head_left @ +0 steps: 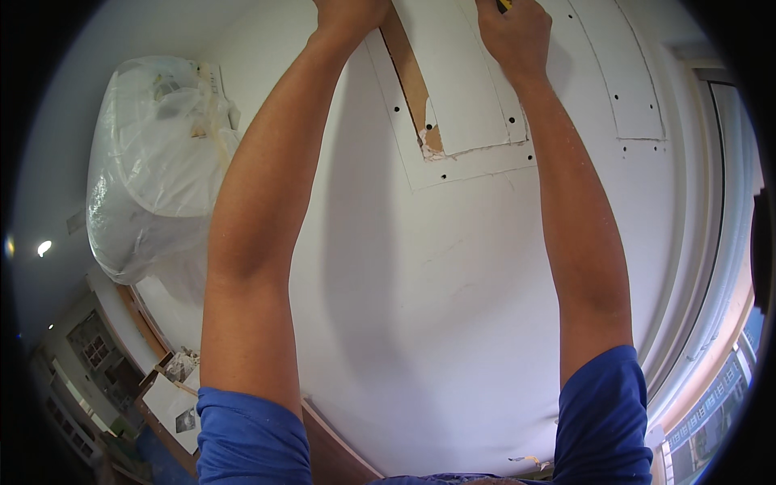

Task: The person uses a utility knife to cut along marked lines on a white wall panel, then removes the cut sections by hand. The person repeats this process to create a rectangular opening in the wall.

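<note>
Both my arms reach up to a white wall or ceiling board. My left hand is at the top edge beside a long brown slot in the board; its fingers are cut off by the picture's edge. Farther right, my right hand is closed around a small yellow-and-black tool, of which only a bit shows. Between the hands lies a white panel with a rough cut lower edge. Pencil lines and several black screw heads surround it. Torn paper and crumbled plaster show at the slot's lower end.
A bulky object wrapped in clear plastic juts out at the left. To the right runs a window frame. Another outlined panel is at the upper right. Papers and clutter sit low at the left.
</note>
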The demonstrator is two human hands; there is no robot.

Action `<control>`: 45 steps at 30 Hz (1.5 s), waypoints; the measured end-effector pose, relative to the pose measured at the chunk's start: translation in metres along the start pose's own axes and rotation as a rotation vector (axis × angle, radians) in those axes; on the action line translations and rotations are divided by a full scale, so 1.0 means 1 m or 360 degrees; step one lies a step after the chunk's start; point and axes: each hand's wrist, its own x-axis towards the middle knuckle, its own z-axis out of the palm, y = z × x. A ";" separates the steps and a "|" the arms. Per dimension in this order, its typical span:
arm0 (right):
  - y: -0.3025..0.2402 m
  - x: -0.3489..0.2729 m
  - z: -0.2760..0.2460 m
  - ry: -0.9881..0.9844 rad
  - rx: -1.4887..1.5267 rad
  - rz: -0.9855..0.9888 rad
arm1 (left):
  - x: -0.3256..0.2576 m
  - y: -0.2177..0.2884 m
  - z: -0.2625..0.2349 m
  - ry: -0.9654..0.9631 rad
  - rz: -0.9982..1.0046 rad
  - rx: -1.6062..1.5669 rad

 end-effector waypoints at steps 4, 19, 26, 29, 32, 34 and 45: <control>-0.005 0.001 0.000 -0.0006 0.0027 0.0058 | 0.011 0.015 -0.012 -0.0229 -0.0257 0.0118; -0.005 0.001 -0.003 -0.0009 0.0044 0.0092 | 0.013 -0.005 -0.019 -0.0202 0.0308 0.0160; -0.004 0.000 -0.003 -0.0013 0.0057 0.0113 | 0.007 -0.030 -0.013 -0.0221 0.0090 -0.0442; -0.009 -0.001 -0.005 -0.0038 0.0086 0.0188 | -0.002 -0.033 -0.030 -0.0250 -0.0103 -0.0714; -0.003 0.000 -0.006 -0.0016 0.0022 0.0106 | -0.008 -0.036 -0.053 -0.0427 -0.0197 -0.0718; -0.002 0.001 -0.001 0.0017 0.0053 0.0069 | -0.022 -0.030 -0.077 -0.0579 -0.0110 -0.0413; -0.006 -0.009 0.005 0.0006 0.0007 0.0063 | -0.170 -0.007 -0.063 -0.0229 0.0793 0.0124</control>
